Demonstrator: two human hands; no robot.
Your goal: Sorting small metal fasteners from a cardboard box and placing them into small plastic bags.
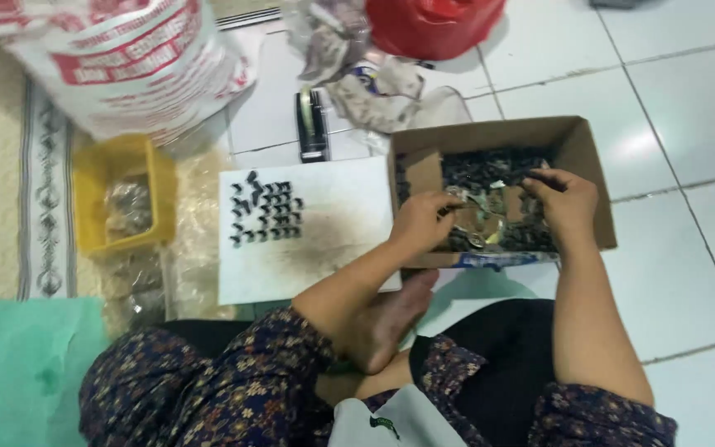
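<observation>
**Card, Paper, Plastic and Tile**

The box [577, 149] right of centre is plain brown corrugated card, matt. The sheet [333, 223] at centre is white paper, matt and smudged grey. The small basket [93, 190] at left is yellow plastic with a slight sheen. The sack [126, 58] at upper left looks like woven white plastic. The floor tiles [672, 99] on the right are white, smooth and glossy. The red bag [432, 25] at top is thin shiny plastic.

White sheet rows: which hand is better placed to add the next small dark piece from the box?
Left, probably. The left hand is at the box edge next to the white sheet; the right hand is deeper in, on the far side.
</observation>
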